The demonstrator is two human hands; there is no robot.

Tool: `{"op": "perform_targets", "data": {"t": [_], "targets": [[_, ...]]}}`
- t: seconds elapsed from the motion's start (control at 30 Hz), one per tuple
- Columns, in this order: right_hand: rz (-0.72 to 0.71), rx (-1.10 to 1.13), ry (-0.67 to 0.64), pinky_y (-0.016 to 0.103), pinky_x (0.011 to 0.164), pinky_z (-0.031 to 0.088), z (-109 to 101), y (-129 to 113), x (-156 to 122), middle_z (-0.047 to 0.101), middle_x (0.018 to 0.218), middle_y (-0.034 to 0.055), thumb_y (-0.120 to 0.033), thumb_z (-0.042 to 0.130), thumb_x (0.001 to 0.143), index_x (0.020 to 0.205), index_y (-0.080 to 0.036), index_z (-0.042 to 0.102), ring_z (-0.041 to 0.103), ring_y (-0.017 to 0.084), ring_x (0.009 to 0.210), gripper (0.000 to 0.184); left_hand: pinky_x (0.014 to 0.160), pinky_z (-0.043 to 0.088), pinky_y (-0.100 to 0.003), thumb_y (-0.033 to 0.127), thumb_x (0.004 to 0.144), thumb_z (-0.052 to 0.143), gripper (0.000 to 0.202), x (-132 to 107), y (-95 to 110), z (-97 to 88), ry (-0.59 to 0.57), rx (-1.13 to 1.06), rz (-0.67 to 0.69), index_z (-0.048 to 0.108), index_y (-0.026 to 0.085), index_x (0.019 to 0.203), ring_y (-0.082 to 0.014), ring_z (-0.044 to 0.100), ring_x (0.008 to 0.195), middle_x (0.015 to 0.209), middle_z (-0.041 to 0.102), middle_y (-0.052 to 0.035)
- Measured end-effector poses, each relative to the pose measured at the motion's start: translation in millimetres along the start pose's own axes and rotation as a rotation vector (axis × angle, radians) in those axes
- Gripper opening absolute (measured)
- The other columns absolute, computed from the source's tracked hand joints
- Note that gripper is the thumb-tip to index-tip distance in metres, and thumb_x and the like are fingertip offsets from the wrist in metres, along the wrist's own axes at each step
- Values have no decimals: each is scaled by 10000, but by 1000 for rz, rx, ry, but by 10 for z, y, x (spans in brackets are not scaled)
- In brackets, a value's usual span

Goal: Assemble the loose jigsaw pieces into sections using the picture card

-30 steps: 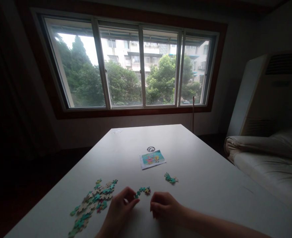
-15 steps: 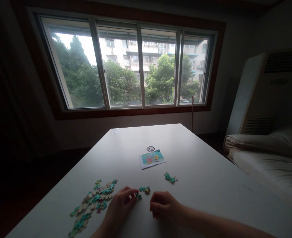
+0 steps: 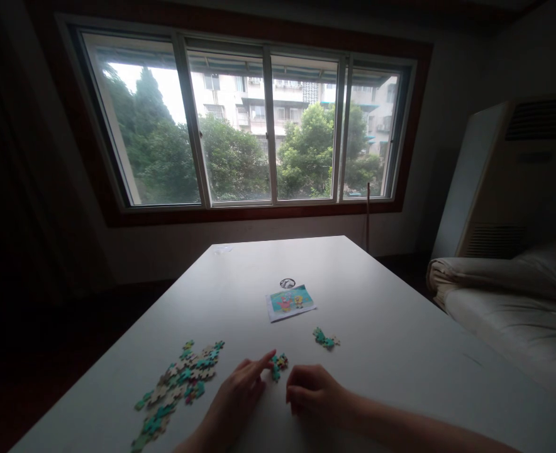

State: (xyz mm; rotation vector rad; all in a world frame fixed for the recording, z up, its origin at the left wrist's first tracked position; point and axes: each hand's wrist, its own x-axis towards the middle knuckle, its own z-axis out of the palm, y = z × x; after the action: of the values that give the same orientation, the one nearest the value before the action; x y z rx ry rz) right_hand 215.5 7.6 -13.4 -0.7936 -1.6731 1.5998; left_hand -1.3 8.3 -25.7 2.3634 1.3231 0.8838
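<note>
A few jigsaw puzzle pieces (image 3: 278,365), teal and multicoloured, lie together in front of me. My left hand (image 3: 241,385) rests just left of them, its index finger stretched over their edge and the other fingers partly bent. Close on their right is my right hand (image 3: 312,389), fingers curled in with the thumb against them; whether anything is inside is hidden. On the left a loose heap of puzzle pieces (image 3: 180,380) spreads out, some teal side up, some pale side up. Another small cluster of puzzle pieces (image 3: 325,340) sits farther off to the right.
A colourful cartoon picture sheet (image 3: 291,303) lies mid-table, with a round dark-rimmed mark (image 3: 287,284) behind it. The white table (image 3: 377,308) narrows toward the window. A pale sofa (image 3: 499,314) stands to the right, and a scrap of clear material (image 3: 222,250) at the far left corner.
My left hand has pushed its index finger forward and right, and the puzzle piece by its fingertips now sits against the middle group. My right hand has stayed put.
</note>
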Motion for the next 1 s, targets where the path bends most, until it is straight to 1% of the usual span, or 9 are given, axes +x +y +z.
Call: {"op": "perform_targets", "data": {"t": [0.1,0.23,0.37,0.43,0.5,0.6,0.67,0.83,1.0], "targets": [[-14,-2,3,235,535,384,0,26,5,547,574,-13,-517,645,706,686,-128,574,483,97,509,396,899,479,-287,27,760,388,606,-9,74,-16,-8,112,91,487,334,1274,-173,582,1034,1181,616,-13],[-8,32,2,235,526,379,7,42,11,545,569,-11,-534,660,687,679,-125,565,483,97,505,421,943,466,-330,58,795,391,535,-3,49,-27,14,225,98,506,314,1251,-191,551,1101,1235,580,-30],[5,38,-9,234,529,378,20,28,12,536,574,-17,-559,656,680,666,-131,552,476,91,508,440,967,444,-392,116,831,396,460,31,-209,-90,146,367,29,513,293,1239,-211,528,1127,1229,583,-34],[15,45,-12,231,528,377,25,19,13,530,573,-23,-563,660,668,658,-136,547,470,86,504,442,964,439,-401,125,838,371,438,55,-384,-155,236,459,-30,521,253,1229,-212,537,1112,1193,602,-43],[25,60,-9,228,526,377,26,18,15,527,571,-25,-556,669,657,652,-138,542,470,85,504,436,960,433,-402,135,846,355,417,78,-542,-226,278,546,-107,524,196,1222,-215,546,1092,1164,612,-67],[37,68,-7,225,523,377,21,37,20,532,572,-21,-530,676,654,652,-136,539,479,90,512,417,955,415,-404,177,846,386,354,99,-681,-305,251,645,-252,571,124,1143,-246,547,1074,1135,617,-114],[39,67,-2,223,520,375,16,57,22,533,568,-20,-515,677,656,653,-134,541,482,92,513,404,939,412,-405,196,845,404,308,105,-705,-328,225,662,-299,607,116,1062,-260,557,1044,1104,623,-129],[24,63,6,222,520,372,10,83,18,538,568,-18,-497,675,666,657,-130,555,486,92,513,386,878,427,-353,188,860,398,242,120,-668,-337,184,615,-271,624,170,948,-226,581,943,956,636,-80],[34,70,1,226,519,376,17,64,13,532,561,-18,-508,677,658,657,-130,553,485,94,509,397,823,443,-327,150,854,391,247,136,-668,-348,164,532,-243,626,188,922,-212,579,893,930,629,-61]]}}
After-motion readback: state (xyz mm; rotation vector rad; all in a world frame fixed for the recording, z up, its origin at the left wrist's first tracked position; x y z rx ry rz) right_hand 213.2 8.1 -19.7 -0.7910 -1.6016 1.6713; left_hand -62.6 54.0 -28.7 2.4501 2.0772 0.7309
